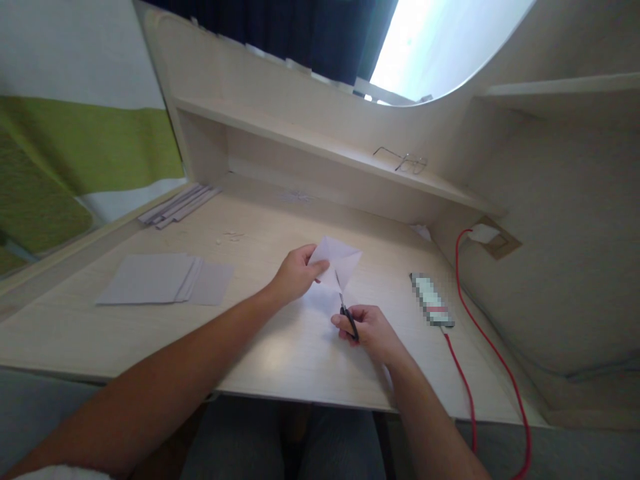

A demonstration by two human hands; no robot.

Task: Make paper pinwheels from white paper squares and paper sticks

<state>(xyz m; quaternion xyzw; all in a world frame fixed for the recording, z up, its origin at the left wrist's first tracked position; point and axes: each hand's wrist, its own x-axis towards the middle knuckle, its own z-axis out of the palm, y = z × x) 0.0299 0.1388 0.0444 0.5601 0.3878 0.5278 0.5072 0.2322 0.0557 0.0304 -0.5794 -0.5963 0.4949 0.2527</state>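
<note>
Pinched between thumb and fingers of my left hand (299, 272) is a folded piece of white paper (341, 257), creased and held above the desk. My right hand (369, 328) is closed around the handles of black-handled scissors (349, 324). Their blades point up and away from me and meet the paper's lower edge; whether they have cut in, I cannot tell. Both hands are over the middle of the desk, the right one nearer to me.
On the left of the desk (280, 363) lie a stack of paper sheets (150, 277) and folded paper strips (180, 203). Small scraps (233, 236) lie nearby. A phone (431, 300) with a red cable (463, 377) is at right; glasses (407, 162) rest on the shelf (310, 145).
</note>
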